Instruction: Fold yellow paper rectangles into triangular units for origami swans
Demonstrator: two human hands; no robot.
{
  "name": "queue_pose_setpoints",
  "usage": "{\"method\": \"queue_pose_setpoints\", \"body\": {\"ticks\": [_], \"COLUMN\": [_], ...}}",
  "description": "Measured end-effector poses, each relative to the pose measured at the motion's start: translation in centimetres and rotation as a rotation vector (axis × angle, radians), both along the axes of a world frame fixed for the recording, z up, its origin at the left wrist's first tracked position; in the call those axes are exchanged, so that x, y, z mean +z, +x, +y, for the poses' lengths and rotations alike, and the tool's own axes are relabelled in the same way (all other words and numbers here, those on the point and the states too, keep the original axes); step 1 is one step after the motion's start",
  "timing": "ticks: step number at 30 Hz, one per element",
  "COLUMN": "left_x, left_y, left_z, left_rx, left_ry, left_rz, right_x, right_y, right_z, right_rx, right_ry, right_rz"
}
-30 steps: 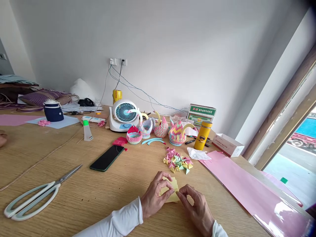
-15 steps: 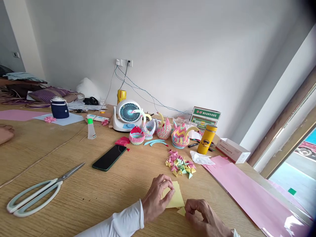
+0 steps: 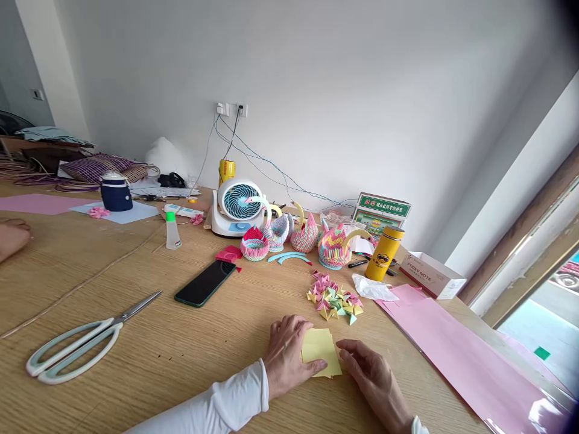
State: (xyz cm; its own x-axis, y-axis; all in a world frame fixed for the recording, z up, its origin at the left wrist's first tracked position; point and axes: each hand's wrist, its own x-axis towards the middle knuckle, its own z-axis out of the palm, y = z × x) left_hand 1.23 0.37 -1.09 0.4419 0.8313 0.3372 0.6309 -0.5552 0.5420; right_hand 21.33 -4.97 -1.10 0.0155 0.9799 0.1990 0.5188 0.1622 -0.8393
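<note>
A small stack of yellow paper squares [image 3: 322,348] lies on the table in front of me. My left hand [image 3: 289,355] holds it down, with the thumb across its near part and the fingers along its left side. At the stack's right edge is my right hand [image 3: 368,371], its index finger and thumb slightly apart and nothing visible between them. Whether those fingertips touch the paper I cannot tell. Just beyond the stack lies a pile of folded paper triangles [image 3: 335,299] in pink, yellow and green.
Behind the pile stand several folded-paper swans [image 3: 333,250], a fan [image 3: 239,208] and a yellow bottle [image 3: 384,253]. Pink sheets [image 3: 456,343] and a sticky note box [image 3: 432,276] lie right. Leftward are a phone [image 3: 205,283], scissors [image 3: 94,337], a glue bottle [image 3: 172,232] and another person's hand [image 3: 11,235].
My left thumb has come down flat on the yellow stack. My right hand has opened slightly and moved up to its right edge; the small yellow triangle beside it no longer shows.
</note>
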Motion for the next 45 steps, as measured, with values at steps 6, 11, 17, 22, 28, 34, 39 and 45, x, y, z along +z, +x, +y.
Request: {"method": "queue_pose_setpoints", "body": {"ticks": [6,11,17,22,28,34,39,45], "left_x": [0.0,0.5,0.9,0.5,0.3,0.5,1.0,1.0], "left_y": [0.0,0.0,0.0,0.3,0.8,0.4,0.3,0.3], "left_z": [0.3,0.4,0.2,0.1,0.4,0.5,0.2,0.1], "left_rx": [-0.009,-0.018,-0.108,-0.127,-0.126,-0.158,-0.235,-0.260], "left_ry": [-0.023,-0.037,-0.029,-0.024,-0.022,-0.015,0.031,0.068], "left_rz": [0.007,0.025,0.027,0.023,0.021,0.018,0.065,0.130], "right_x": [-0.5,-0.5,-0.5,-0.6,-0.9,-0.3,0.2,1.0], "right_y": [-0.5,-0.7,-0.7,-0.2,1.2,1.3,0.9,0.6], "right_z": [-0.2,-0.3,-0.4,-0.3,-0.2,-0.5,-0.6,-0.8], "right_rx": [0.069,0.151,0.182,0.193,0.184,0.185,0.181,0.199], "right_ry": [0.192,0.222,0.168,0.167,0.142,0.152,0.168,0.165], "right_rz": [-0.265,-0.347,-0.349,-0.430,-0.469,-0.480,-0.484,-0.466]}}
